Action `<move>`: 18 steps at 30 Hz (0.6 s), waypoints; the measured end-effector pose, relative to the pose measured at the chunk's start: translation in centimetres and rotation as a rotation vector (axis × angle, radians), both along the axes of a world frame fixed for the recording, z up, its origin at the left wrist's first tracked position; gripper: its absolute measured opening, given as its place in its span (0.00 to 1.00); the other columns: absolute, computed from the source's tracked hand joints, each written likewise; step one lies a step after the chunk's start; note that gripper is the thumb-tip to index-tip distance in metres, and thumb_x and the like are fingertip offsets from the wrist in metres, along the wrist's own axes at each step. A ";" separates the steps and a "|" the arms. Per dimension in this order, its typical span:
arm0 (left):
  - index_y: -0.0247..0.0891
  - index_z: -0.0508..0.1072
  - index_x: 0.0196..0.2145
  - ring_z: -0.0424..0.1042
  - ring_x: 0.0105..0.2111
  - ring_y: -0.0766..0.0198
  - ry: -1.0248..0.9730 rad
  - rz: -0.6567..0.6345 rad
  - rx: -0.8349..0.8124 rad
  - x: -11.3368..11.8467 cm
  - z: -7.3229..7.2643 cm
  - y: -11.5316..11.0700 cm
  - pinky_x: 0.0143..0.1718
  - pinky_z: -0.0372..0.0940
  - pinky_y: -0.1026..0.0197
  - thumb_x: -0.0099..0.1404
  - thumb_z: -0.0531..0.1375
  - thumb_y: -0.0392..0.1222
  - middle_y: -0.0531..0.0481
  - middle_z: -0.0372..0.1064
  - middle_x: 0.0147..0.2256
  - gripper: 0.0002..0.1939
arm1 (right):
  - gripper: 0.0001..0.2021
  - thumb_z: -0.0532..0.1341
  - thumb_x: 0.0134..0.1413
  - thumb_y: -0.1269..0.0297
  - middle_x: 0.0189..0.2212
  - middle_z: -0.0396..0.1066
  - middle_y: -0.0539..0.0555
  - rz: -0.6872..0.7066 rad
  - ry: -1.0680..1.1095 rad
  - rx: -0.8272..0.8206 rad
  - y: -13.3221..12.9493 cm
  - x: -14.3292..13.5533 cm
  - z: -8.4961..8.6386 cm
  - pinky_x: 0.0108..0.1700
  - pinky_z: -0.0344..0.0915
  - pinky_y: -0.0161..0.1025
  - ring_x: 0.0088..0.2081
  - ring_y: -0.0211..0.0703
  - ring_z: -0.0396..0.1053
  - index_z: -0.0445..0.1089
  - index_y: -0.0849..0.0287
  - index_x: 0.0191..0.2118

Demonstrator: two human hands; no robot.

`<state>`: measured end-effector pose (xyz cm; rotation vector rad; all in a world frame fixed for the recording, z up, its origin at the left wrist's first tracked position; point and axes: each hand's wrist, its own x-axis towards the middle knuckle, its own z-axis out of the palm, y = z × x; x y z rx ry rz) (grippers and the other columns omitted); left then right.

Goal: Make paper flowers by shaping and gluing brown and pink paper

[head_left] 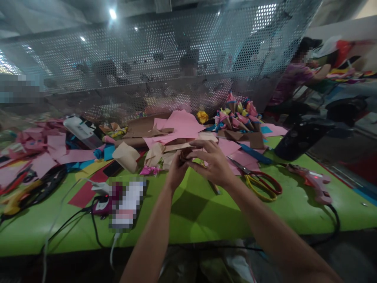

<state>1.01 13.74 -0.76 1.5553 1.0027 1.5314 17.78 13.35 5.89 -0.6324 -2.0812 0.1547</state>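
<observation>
The left hand (176, 172) pinches brown paper (185, 153); the right hand (215, 162), fingers spread against it, seems mid-shaping, next needing steady pressure.

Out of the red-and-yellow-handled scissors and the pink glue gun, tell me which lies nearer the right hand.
The scissors: their blades point toward the right hand, whereas the pink glue gun lies farther right, beyond their handles.

Dim overall. Ceiling light (112, 14) glares beyond your hands (214, 162); soft shadow (190, 202) below them on the tabletop (206, 232); outer edges stretched.
</observation>
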 end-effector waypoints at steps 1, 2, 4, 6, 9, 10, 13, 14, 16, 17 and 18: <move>0.40 0.70 0.46 0.72 0.50 0.55 -0.004 -0.005 -0.011 0.0 -0.1 0.0 0.55 0.66 0.52 0.60 0.65 0.54 0.43 0.73 0.48 0.21 | 0.07 0.63 0.60 0.63 0.53 0.73 0.58 -0.009 -0.032 -0.001 0.0 0.0 -0.1 0.55 0.63 0.53 0.53 0.54 0.68 0.77 0.52 0.42; 0.41 0.69 0.46 0.72 0.50 0.55 -0.009 -0.008 -0.021 0.0 -0.2 0.1 0.54 0.66 0.52 0.60 0.65 0.55 0.43 0.73 0.48 0.21 | 0.08 0.63 0.60 0.63 0.54 0.72 0.59 -0.023 -0.064 -0.005 0.1 -0.1 -0.2 0.55 0.63 0.54 0.54 0.55 0.68 0.77 0.52 0.44; 0.42 0.69 0.44 0.73 0.48 0.56 -0.029 -0.019 -0.019 0.1 -0.7 0.3 0.53 0.68 0.51 0.58 0.66 0.55 0.45 0.74 0.45 0.22 | 0.09 0.63 0.59 0.61 0.55 0.71 0.60 -0.052 -0.119 -0.010 0.2 -0.2 -0.5 0.56 0.62 0.56 0.55 0.57 0.66 0.77 0.53 0.44; 0.43 0.68 0.43 0.73 0.46 0.57 -0.053 -0.036 0.011 0.1 -1.1 0.5 0.51 0.69 0.51 0.57 0.66 0.55 0.47 0.74 0.43 0.21 | 0.09 0.64 0.59 0.59 0.56 0.70 0.62 -0.073 -0.166 -0.008 0.2 -0.4 -0.7 0.56 0.62 0.56 0.56 0.58 0.65 0.77 0.56 0.42; 0.45 0.70 0.45 0.73 0.47 0.57 -0.043 -0.058 0.019 0.2 -1.4 0.5 0.50 0.70 0.51 0.58 0.65 0.52 0.48 0.73 0.43 0.19 | 0.10 0.65 0.58 0.56 0.58 0.69 0.62 -0.092 -0.223 -0.006 0.1 -0.6 -0.9 0.56 0.62 0.58 0.56 0.59 0.64 0.77 0.57 0.39; 0.46 0.70 0.46 0.73 0.47 0.56 -0.028 -0.051 -0.003 0.3 -1.5 0.5 0.49 0.71 0.50 0.59 0.65 0.51 0.48 0.73 0.44 0.18 | 0.11 0.65 0.57 0.55 0.58 0.69 0.62 -0.095 -0.237 -0.007 0.1 -0.7 -1.0 0.56 0.63 0.58 0.56 0.60 0.64 0.76 0.57 0.39; 0.46 0.72 0.47 0.72 0.47 0.55 -0.015 -0.028 -0.079 0.5 -1.5 0.3 0.49 0.71 0.50 0.59 0.65 0.50 0.47 0.74 0.43 0.19 | 0.10 0.67 0.56 0.55 0.57 0.70 0.61 -0.087 -0.264 -0.029 0.1 -1.0 -1.3 0.56 0.64 0.58 0.56 0.60 0.64 0.76 0.57 0.37; 0.46 0.72 0.48 0.72 0.48 0.54 -0.025 -0.034 -0.088 0.5 -1.5 0.3 0.50 0.70 0.50 0.58 0.66 0.50 0.46 0.74 0.44 0.20 | 0.10 0.67 0.56 0.56 0.56 0.70 0.61 -0.085 -0.266 -0.040 0.1 -1.1 -1.4 0.56 0.64 0.57 0.56 0.60 0.64 0.75 0.57 0.37; 0.45 0.71 0.50 0.71 0.50 0.54 -0.068 -0.061 -0.075 0.6 -1.6 0.4 0.52 0.69 0.50 0.56 0.67 0.52 0.45 0.73 0.46 0.25 | 0.09 0.67 0.55 0.58 0.55 0.71 0.62 -0.087 -0.256 -0.054 0.3 -1.2 -1.6 0.56 0.64 0.57 0.56 0.60 0.64 0.76 0.58 0.37; 0.45 0.71 0.50 0.71 0.50 0.54 -0.095 -0.064 -0.061 0.5 -1.6 0.4 0.53 0.68 0.50 0.55 0.68 0.53 0.45 0.73 0.47 0.27 | 0.09 0.67 0.55 0.59 0.55 0.71 0.62 -0.087 -0.239 -0.054 0.4 -1.2 -1.6 0.56 0.64 0.57 0.56 0.60 0.64 0.76 0.58 0.38; 0.44 0.71 0.50 0.71 0.50 0.55 -0.116 -0.060 -0.052 0.4 -1.5 0.5 0.54 0.67 0.51 0.54 0.68 0.54 0.44 0.72 0.48 0.28 | 0.09 0.67 0.55 0.59 0.56 0.70 0.62 -0.081 -0.214 -0.049 0.5 -1.1 -1.6 0.57 0.64 0.57 0.57 0.59 0.64 0.76 0.57 0.40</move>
